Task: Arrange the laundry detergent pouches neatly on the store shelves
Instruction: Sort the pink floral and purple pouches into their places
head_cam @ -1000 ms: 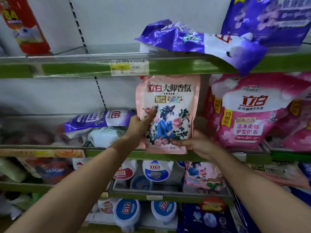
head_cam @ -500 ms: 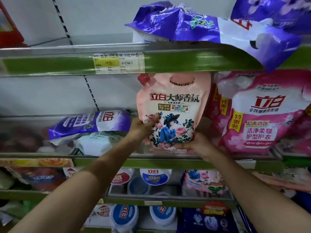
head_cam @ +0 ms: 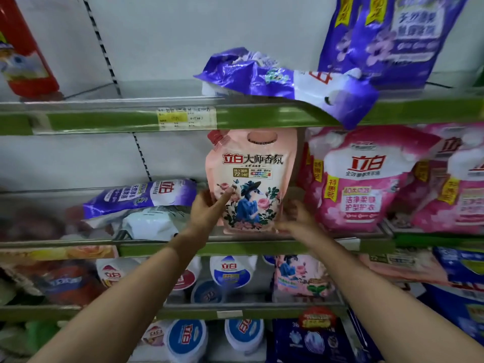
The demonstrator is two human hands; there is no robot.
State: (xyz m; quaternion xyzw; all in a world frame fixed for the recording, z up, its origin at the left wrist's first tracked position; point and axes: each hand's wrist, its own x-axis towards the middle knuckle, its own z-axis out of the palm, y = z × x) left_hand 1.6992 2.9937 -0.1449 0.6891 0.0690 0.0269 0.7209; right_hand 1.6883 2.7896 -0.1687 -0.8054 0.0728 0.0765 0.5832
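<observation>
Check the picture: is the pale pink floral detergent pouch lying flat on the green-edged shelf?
No: the pale pink floral detergent pouch stands upright on the green-edged shelf, held at its lower sides by the left hand and right hand.

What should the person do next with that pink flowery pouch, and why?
Probably let go gently. The pale pink pouch already stands upright on the green shelf beside the darker pink pouches, with the left hand and right hand gripping its lower sides.
</observation>
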